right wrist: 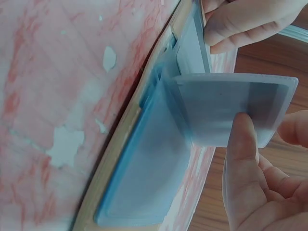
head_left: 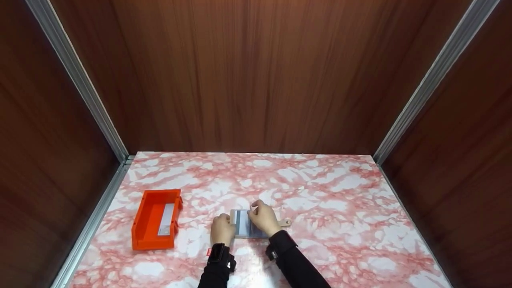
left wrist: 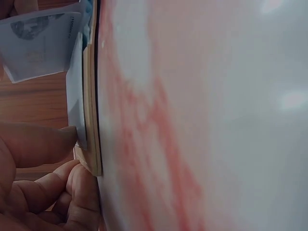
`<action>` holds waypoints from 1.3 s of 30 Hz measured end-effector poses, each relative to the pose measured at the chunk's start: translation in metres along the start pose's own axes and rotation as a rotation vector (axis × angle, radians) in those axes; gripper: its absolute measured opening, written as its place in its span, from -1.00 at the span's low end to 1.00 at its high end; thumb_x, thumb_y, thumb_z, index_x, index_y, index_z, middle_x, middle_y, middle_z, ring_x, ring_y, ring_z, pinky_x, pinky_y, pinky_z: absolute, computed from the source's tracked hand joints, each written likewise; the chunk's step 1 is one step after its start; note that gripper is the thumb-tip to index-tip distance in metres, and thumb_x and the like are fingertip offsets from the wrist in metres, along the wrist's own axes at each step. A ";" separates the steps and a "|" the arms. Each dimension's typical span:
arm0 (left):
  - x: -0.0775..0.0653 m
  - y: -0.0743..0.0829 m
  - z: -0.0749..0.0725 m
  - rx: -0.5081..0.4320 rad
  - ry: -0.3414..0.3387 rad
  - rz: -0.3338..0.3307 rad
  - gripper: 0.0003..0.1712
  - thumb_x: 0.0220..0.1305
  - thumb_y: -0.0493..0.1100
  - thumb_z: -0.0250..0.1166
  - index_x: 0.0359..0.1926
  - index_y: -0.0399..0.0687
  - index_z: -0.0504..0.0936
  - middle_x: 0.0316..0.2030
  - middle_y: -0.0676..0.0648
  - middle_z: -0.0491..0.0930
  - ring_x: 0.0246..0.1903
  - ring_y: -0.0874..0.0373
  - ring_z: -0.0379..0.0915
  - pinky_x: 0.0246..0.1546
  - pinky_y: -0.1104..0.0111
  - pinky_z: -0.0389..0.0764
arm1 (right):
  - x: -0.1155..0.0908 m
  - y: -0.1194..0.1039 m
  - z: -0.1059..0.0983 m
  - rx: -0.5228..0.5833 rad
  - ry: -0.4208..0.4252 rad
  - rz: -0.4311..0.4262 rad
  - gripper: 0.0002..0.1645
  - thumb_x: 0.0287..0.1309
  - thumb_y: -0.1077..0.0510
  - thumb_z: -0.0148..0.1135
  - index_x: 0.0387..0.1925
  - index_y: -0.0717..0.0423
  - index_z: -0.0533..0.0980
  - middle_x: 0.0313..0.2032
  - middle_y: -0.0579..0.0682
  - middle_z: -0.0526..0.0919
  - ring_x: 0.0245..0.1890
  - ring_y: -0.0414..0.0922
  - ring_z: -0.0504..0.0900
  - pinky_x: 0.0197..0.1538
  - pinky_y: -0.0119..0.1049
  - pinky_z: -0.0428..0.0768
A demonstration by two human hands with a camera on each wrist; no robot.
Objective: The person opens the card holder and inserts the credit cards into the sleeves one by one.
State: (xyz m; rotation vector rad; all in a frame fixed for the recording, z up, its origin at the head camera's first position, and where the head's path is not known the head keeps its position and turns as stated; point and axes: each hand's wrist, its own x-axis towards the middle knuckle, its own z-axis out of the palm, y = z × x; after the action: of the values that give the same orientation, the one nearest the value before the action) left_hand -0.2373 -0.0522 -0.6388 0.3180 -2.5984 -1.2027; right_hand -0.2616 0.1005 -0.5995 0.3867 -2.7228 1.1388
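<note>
A beige card holder (head_left: 284,222) with clear plastic sleeves lies spread on the marbled table, its snap strap pointing right. At its left edge my left hand (head_left: 223,230) grips it, thumb (left wrist: 43,144) on the whitish card page and fingers curled at the cover's edge. My right hand (head_left: 264,218) is over the middle, pinching a raised clear sleeve (right wrist: 216,103) that stands up from the spine. Another bluish sleeve (right wrist: 144,168) lies flat on the cover. A printed card (left wrist: 43,45) with a portrait shows near the right hand; whether it is inside a sleeve I cannot tell.
An orange bin (head_left: 150,214) stands on the left of the table, with a whitish card-like piece (head_left: 166,219) lying inside along its right wall. Brown wood-grain panels (head_left: 248,80) with metal corner posts (head_left: 84,80) enclose the back and sides.
</note>
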 end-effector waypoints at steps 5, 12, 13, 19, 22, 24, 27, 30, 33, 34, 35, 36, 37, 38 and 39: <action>-0.001 -0.001 0.001 -0.010 0.009 0.008 -0.73 -0.11 -0.39 0.36 -0.27 -0.34 0.64 -0.41 -0.22 0.56 -0.33 -0.19 0.54 -0.25 0.01 0.54 | 0.000 0.000 0.002 0.004 -0.002 -0.011 -0.70 0.16 0.21 0.33 -0.17 0.35 0.50 -0.58 -0.12 0.48 -0.61 -0.22 0.41 -0.44 -0.28 0.47; 0.000 -0.002 0.002 0.009 -0.003 -0.004 -0.76 -0.07 -0.38 0.37 -0.28 -0.30 0.65 -0.37 -0.21 0.57 -0.30 -0.17 0.55 -0.22 0.01 0.54 | -0.002 0.002 0.000 0.005 -0.013 -0.027 -0.70 0.18 0.18 0.33 -0.17 0.33 0.51 -0.58 -0.10 0.51 -0.60 -0.21 0.46 -0.44 -0.28 0.49; 0.000 -0.002 0.002 0.012 -0.005 -0.003 -0.76 -0.07 -0.37 0.36 -0.28 -0.30 0.64 -0.37 -0.21 0.57 -0.31 -0.17 0.55 -0.23 0.01 0.54 | -0.002 0.002 -0.001 0.005 -0.016 -0.020 -0.70 0.19 0.17 0.33 -0.17 0.33 0.51 -0.58 -0.11 0.51 -0.60 -0.22 0.45 -0.44 -0.29 0.49; 0.000 -0.002 0.001 0.007 -0.008 -0.009 -0.77 -0.06 -0.38 0.34 -0.27 -0.30 0.64 -0.39 -0.20 0.55 -0.32 -0.16 0.54 -0.23 0.02 0.54 | -0.002 0.003 -0.005 0.020 -0.016 -0.010 -0.72 0.17 0.20 0.32 -0.17 0.33 0.51 -0.56 -0.13 0.51 -0.59 -0.23 0.44 -0.42 -0.29 0.49; -0.001 -0.002 0.001 0.001 -0.009 -0.015 -0.77 -0.05 -0.38 0.33 -0.26 -0.30 0.64 -0.40 -0.20 0.54 -0.33 -0.15 0.53 -0.23 0.01 0.54 | -0.002 0.005 -0.007 0.016 -0.009 -0.005 -0.73 0.17 0.21 0.32 -0.16 0.33 0.52 -0.55 -0.11 0.52 -0.57 -0.21 0.46 -0.40 -0.26 0.50; -0.001 -0.002 0.001 -0.002 -0.009 -0.021 -0.77 -0.05 -0.38 0.32 -0.26 -0.30 0.64 -0.40 -0.19 0.54 -0.33 -0.15 0.53 -0.24 0.01 0.53 | -0.002 0.006 -0.008 0.012 -0.008 0.002 -0.73 0.17 0.22 0.31 -0.15 0.33 0.52 -0.54 -0.11 0.51 -0.55 -0.20 0.47 -0.37 -0.25 0.50; 0.000 -0.002 0.002 -0.003 -0.002 -0.019 -0.76 -0.06 -0.39 0.30 -0.26 -0.30 0.65 -0.41 -0.19 0.53 -0.34 -0.14 0.53 -0.25 0.01 0.53 | -0.002 0.008 -0.010 0.007 -0.011 0.007 -0.72 0.18 0.21 0.31 -0.14 0.34 0.52 -0.53 -0.11 0.50 -0.54 -0.18 0.47 -0.35 -0.23 0.50; 0.000 -0.002 0.002 -0.006 0.010 -0.007 -0.77 -0.07 -0.40 0.29 -0.28 -0.31 0.65 -0.42 -0.19 0.54 -0.34 -0.15 0.53 -0.26 0.01 0.54 | -0.004 0.010 -0.013 -0.002 -0.009 0.011 -0.71 0.17 0.21 0.32 -0.15 0.33 0.52 -0.54 -0.12 0.49 -0.56 -0.19 0.45 -0.35 -0.24 0.49; 0.000 -0.003 0.003 -0.006 0.016 0.004 -0.78 -0.09 -0.41 0.30 -0.30 -0.32 0.65 -0.42 -0.20 0.55 -0.33 -0.17 0.54 -0.25 0.00 0.54 | -0.007 0.012 -0.017 -0.023 0.003 0.010 -0.73 0.15 0.22 0.34 -0.17 0.32 0.52 -0.55 -0.12 0.49 -0.56 -0.20 0.44 -0.36 -0.23 0.49; 0.000 -0.003 0.003 -0.006 0.017 0.007 -0.78 -0.09 -0.42 0.30 -0.30 -0.32 0.65 -0.42 -0.20 0.56 -0.33 -0.17 0.54 -0.25 0.00 0.54 | -0.008 0.013 -0.018 -0.035 0.009 0.011 -0.73 0.14 0.23 0.35 -0.18 0.31 0.52 -0.55 -0.12 0.49 -0.56 -0.20 0.44 -0.36 -0.23 0.49; 0.000 -0.003 0.003 -0.005 0.019 0.010 -0.78 -0.10 -0.42 0.30 -0.31 -0.32 0.65 -0.42 -0.21 0.56 -0.33 -0.18 0.54 -0.25 0.00 0.54 | -0.010 0.013 -0.019 -0.041 0.014 0.014 -0.74 0.13 0.23 0.36 -0.18 0.31 0.53 -0.55 -0.12 0.49 -0.55 -0.19 0.45 -0.36 -0.23 0.49; 0.000 -0.003 0.002 -0.004 0.018 0.007 -0.78 -0.10 -0.42 0.30 -0.31 -0.32 0.65 -0.42 -0.21 0.56 -0.33 -0.18 0.54 -0.25 0.00 0.54 | -0.011 0.014 -0.020 -0.047 0.020 0.011 -0.74 0.12 0.24 0.36 -0.19 0.31 0.53 -0.55 -0.11 0.49 -0.55 -0.18 0.46 -0.36 -0.22 0.50; 0.000 -0.002 0.002 -0.004 0.018 0.006 -0.78 -0.10 -0.42 0.31 -0.31 -0.32 0.65 -0.42 -0.21 0.56 -0.33 -0.18 0.54 -0.25 0.00 0.54 | -0.012 0.015 -0.022 -0.056 0.025 0.014 -0.73 0.12 0.24 0.37 -0.19 0.31 0.53 -0.54 -0.11 0.50 -0.54 -0.18 0.46 -0.36 -0.22 0.50; 0.000 -0.002 0.002 -0.005 0.019 0.004 -0.77 -0.10 -0.42 0.31 -0.30 -0.32 0.65 -0.42 -0.21 0.55 -0.33 -0.18 0.54 -0.25 0.00 0.54 | -0.013 0.015 -0.023 -0.063 0.028 0.013 -0.73 0.11 0.23 0.37 -0.19 0.30 0.54 -0.54 -0.11 0.50 -0.53 -0.17 0.47 -0.36 -0.22 0.50; 0.000 -0.002 0.002 -0.006 0.019 0.004 -0.77 -0.10 -0.42 0.31 -0.30 -0.32 0.65 -0.42 -0.21 0.55 -0.34 -0.18 0.54 -0.25 0.00 0.54 | -0.015 0.016 -0.024 -0.067 0.032 0.012 -0.73 0.11 0.23 0.37 -0.19 0.30 0.54 -0.53 -0.10 0.51 -0.53 -0.16 0.48 -0.36 -0.21 0.51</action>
State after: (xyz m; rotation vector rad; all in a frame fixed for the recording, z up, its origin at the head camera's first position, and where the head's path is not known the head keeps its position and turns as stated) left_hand -0.2373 -0.0520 -0.6414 0.3222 -2.5774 -1.1998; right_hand -0.2513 0.1309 -0.5972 0.3406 -2.7311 1.0439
